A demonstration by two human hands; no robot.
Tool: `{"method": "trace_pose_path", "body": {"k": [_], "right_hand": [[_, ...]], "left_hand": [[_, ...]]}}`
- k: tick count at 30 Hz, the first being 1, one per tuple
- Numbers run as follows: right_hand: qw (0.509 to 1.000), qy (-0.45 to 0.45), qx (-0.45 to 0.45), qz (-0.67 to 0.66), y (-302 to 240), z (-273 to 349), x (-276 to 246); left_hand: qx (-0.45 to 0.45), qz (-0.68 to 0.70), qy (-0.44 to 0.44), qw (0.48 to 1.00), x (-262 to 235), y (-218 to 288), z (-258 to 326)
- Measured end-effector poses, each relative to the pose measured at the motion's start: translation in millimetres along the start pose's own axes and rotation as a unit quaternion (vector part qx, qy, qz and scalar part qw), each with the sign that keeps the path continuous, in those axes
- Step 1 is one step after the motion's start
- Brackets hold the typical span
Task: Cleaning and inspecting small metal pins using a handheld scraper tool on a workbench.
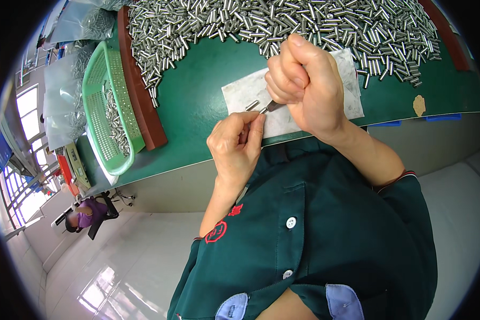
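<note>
A small metal pin (252, 105) sticks out past the fingertips of the left hand (234, 144), pinched between thumb and forefinger just above the near edge of the green work table (197, 106). The right hand (304, 85) is clenched in a fist around a thin metal tool (272, 106), whose tip points left and meets the pin right at the left fingertips; both hands are pressed together on what they hold. Under them lies a white cloth (240, 90), spread flat on the table, with its near edge close to the table's edge. Far from the hands, a broad heap of loose metal pins (261, 24) covers the far side of the table, its nearest pins just beyond the right fist. To the left, well apart from the hands, a green plastic basket (109, 106) holding more pins rests against a brown strip (144, 106). Between the basket and the cloth the green surface is bare. A tan scrap (420, 105) lies at the right, near the edge.
</note>
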State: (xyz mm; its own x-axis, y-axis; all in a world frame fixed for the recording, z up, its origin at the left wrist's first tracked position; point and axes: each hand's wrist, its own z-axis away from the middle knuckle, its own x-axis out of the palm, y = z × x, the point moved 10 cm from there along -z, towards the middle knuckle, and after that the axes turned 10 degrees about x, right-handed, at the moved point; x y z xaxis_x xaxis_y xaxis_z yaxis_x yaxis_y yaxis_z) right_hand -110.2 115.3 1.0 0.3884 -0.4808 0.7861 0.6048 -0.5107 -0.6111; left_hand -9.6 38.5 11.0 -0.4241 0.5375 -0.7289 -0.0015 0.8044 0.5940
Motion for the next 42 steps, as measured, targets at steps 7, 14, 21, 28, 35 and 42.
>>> {"method": "trace_pose_path", "body": {"k": [7, 14, 21, 28, 35, 42], "right_hand": [[1.0, 0.003, 0.013, 0.018, 2, 1, 0], [0.998, 0.007, -0.017, 0.056, 0, 3, 10], [0.977, 0.003, -0.094, 0.19, -9, 11, 25], [0.989, 0.015, -0.058, 0.133, -2, 2, 17], [0.994, -0.006, -0.102, 0.026, -40, 5, 0], [0.995, 0.012, -0.073, -0.062, -33, 2, -11]], "left_hand": [[0.008, 0.002, 0.006, 1.0, 0, 0, 1], [-0.004, 0.029, 0.003, 1.0, 2, -4, -1], [-0.018, 0.029, -0.015, 0.999, 1, -4, 0], [-0.008, -0.003, -0.024, 1.0, 1, 6, -6], [-0.178, 0.381, 0.014, 0.907, -4, -21, 6], [-0.236, 0.594, -0.018, 0.769, 6, -39, 3]]}}
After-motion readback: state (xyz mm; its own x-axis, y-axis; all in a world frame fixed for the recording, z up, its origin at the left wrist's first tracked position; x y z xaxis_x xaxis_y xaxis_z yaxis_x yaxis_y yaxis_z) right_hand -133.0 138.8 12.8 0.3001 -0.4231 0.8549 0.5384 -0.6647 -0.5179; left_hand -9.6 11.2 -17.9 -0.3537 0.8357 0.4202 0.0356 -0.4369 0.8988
